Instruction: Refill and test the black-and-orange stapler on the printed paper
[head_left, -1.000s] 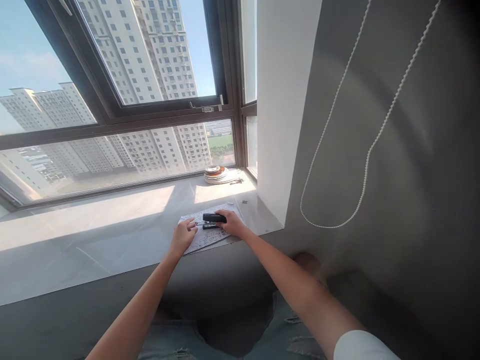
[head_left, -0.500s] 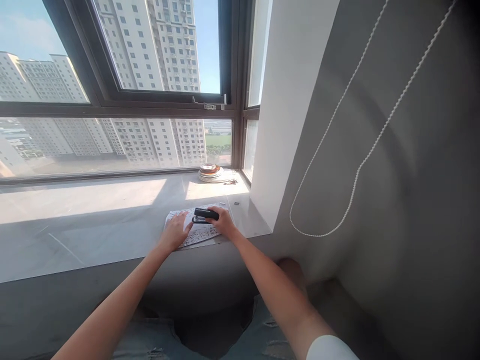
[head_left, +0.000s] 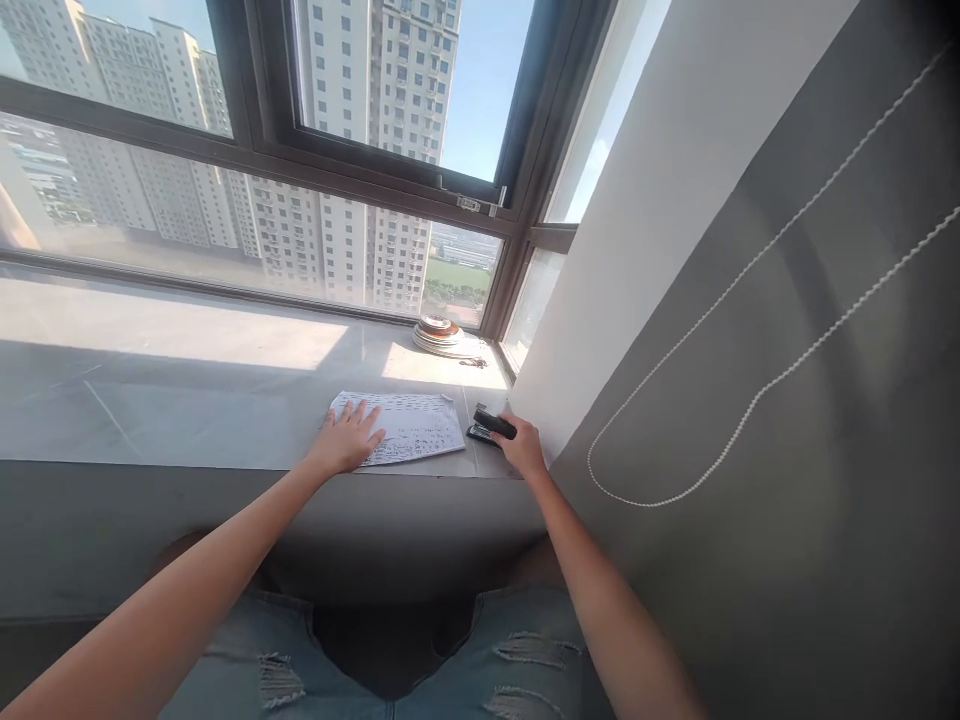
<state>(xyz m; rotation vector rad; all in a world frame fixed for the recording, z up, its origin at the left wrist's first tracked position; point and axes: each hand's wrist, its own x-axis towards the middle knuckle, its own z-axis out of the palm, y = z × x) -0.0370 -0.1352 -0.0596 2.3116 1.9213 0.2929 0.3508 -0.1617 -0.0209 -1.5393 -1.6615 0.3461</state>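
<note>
A printed sheet of paper [head_left: 412, 427] lies flat on the grey window sill [head_left: 187, 400] near its right end. My left hand [head_left: 346, 438] rests on the sheet's left part, fingers stretched out flat. My right hand [head_left: 519, 447] is closed round a black stapler [head_left: 489, 425], which sits on the sill just right of the paper, close to the white wall.
A stack of round plates [head_left: 439, 335] stands at the back right corner of the sill by the window frame. A white wall pillar [head_left: 600, 260] bounds the sill on the right. A bead cord [head_left: 750, 390] hangs along the grey wall. My knees are below the sill.
My right hand has carried the stapler off the paper to the sill at its right. My left hand has flattened on the sheet. The view has tilted and swung.
</note>
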